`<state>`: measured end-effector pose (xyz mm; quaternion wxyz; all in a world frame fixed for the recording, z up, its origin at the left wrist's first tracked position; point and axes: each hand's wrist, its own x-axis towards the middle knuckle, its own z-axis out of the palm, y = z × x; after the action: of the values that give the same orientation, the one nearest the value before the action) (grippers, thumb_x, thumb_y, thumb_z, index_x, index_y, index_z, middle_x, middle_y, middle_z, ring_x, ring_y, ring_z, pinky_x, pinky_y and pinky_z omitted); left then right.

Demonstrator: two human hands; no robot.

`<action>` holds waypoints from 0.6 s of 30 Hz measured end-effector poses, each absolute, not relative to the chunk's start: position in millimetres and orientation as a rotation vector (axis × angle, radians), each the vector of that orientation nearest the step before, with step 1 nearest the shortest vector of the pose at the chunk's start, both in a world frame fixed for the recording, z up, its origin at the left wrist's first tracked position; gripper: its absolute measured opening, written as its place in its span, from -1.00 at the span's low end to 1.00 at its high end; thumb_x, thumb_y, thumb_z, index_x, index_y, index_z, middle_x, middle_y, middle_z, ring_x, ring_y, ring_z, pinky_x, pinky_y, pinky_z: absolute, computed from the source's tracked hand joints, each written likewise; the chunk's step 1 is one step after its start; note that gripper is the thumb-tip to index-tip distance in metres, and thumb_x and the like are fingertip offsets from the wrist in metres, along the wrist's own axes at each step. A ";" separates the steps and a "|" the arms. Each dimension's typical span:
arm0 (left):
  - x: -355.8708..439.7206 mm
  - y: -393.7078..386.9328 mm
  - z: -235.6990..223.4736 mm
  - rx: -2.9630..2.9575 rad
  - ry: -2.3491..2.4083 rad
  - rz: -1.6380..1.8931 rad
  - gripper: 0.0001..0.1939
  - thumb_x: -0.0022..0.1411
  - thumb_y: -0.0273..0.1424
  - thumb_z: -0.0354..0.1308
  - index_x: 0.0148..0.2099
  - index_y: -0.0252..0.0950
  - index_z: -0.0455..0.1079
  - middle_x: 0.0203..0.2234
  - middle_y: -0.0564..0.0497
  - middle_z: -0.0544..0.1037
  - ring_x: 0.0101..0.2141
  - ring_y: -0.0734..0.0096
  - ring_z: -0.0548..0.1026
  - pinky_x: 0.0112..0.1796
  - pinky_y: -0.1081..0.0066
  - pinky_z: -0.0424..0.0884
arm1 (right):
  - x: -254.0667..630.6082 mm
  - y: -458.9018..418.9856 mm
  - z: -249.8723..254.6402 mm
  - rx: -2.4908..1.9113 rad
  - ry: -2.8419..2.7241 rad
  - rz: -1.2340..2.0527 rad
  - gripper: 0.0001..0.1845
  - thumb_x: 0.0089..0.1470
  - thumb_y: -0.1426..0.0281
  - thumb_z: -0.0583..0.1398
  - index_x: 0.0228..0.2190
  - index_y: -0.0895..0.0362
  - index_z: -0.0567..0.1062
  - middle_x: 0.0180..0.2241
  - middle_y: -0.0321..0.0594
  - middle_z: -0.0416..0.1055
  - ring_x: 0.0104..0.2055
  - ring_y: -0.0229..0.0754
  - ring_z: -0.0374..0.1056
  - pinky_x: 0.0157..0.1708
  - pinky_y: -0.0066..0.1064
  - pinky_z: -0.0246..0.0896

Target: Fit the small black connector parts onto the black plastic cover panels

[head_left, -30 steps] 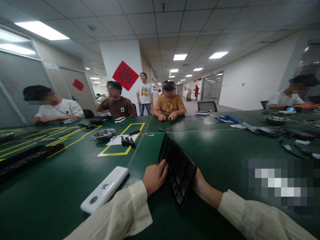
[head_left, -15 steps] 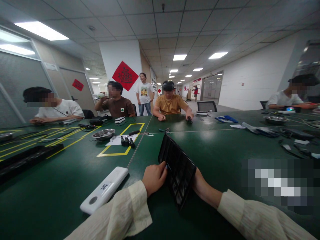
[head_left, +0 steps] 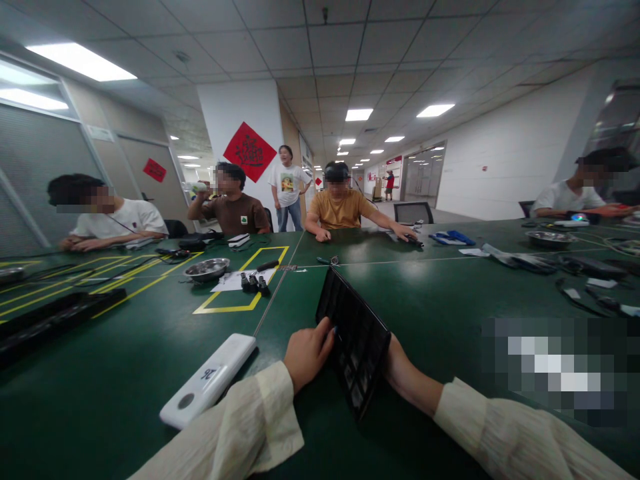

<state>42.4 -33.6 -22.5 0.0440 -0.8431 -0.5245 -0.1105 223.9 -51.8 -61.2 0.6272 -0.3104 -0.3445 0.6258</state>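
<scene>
A black compartment tray, its face divided by a grid, stands steeply tilted above the green table. My right hand grips its right edge from behind, with most of the fingers hidden by the tray. My left hand is closed in a pinch against the tray's left side. A tiny bluish spot shows at the fingertips, too small to name. Left of my left forearm lies a white oblong device marked 26.
Yellow tape outlines a spot holding white paper and black cylindrical parts. A metal bowl stands beside it. A long black tray lies at left, cables at right. Several people sit around the table.
The person opposite has reached a hand further to the right along the table with a dark object. My hands and the tray stay nearly still.
</scene>
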 end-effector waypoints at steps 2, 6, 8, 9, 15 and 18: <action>42.0 -33.1 -22.1 -2.583 -1.595 -0.344 -0.67 0.40 -0.24 -0.28 -0.10 -0.24 0.26 -0.45 -0.02 0.57 -0.39 0.29 0.55 -0.47 0.43 0.16 | 223.3 -50.5 -61.5 -0.729 -0.788 1.412 -0.62 -0.26 0.09 0.34 -0.42 0.09 0.53 -0.44 -0.24 0.52 -0.23 0.01 0.39 -0.19 -0.20 0.24; 41.9 -32.5 -21.9 -2.590 -1.595 -0.349 -0.66 0.40 -0.24 -0.30 -0.13 -0.24 0.26 -0.46 -0.02 0.57 -0.40 0.29 0.54 -0.47 0.43 0.15 | 223.8 -48.5 -64.5 -0.732 -0.801 1.393 -0.60 -0.25 0.09 0.33 -0.39 0.09 0.52 -0.45 -0.27 0.51 -0.30 -0.04 0.40 -0.26 -0.24 0.25; 41.9 -32.5 -22.2 -2.592 -1.603 -0.345 -0.65 0.41 -0.23 -0.31 -0.13 -0.25 0.26 -0.46 -0.02 0.56 -0.40 0.30 0.54 -0.46 0.43 0.15 | 224.3 -49.0 -65.2 -0.739 -0.812 1.390 -0.60 -0.25 0.09 0.33 -0.39 0.09 0.50 -0.45 -0.28 0.50 -0.36 -0.07 0.39 -0.33 -0.28 0.24; 42.0 -32.6 -22.3 -2.591 -1.609 -0.343 -0.65 0.41 -0.23 -0.31 -0.13 -0.25 0.26 -0.45 -0.02 0.57 -0.39 0.30 0.54 -0.46 0.43 0.16 | 224.4 -49.7 -64.9 -0.750 -0.816 1.389 -0.59 -0.25 0.08 0.32 -0.38 0.09 0.50 -0.46 -0.29 0.50 -0.38 -0.08 0.39 -0.35 -0.29 0.23; 41.5 -31.8 -22.4 -2.611 -1.627 -0.361 -0.65 0.41 -0.26 -0.30 -0.16 -0.23 0.28 -0.46 -0.01 0.56 -0.40 0.31 0.54 -0.46 0.44 0.14 | 224.8 -57.4 -54.5 -0.807 -0.797 1.389 -0.50 -0.28 0.08 0.34 -0.27 0.06 0.49 -0.36 -0.25 0.52 -0.28 -0.02 0.40 -0.30 -0.25 0.25; 40.9 -30.7 -21.9 -2.618 -1.647 -0.373 -0.63 0.40 -0.25 -0.30 -0.20 -0.22 0.30 -0.47 -0.01 0.55 -0.40 0.32 0.53 -0.46 0.44 0.14 | 225.4 -58.9 -51.4 -0.796 -0.812 1.391 -0.48 -0.25 0.08 0.33 -0.22 0.05 0.48 -0.27 -0.22 0.52 -0.16 0.01 0.39 -0.19 -0.21 0.25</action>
<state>40.9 -30.7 -21.9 0.0133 -0.8403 -0.5286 -0.1198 225.4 -58.9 -51.4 0.6230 -0.3465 -0.3534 0.6057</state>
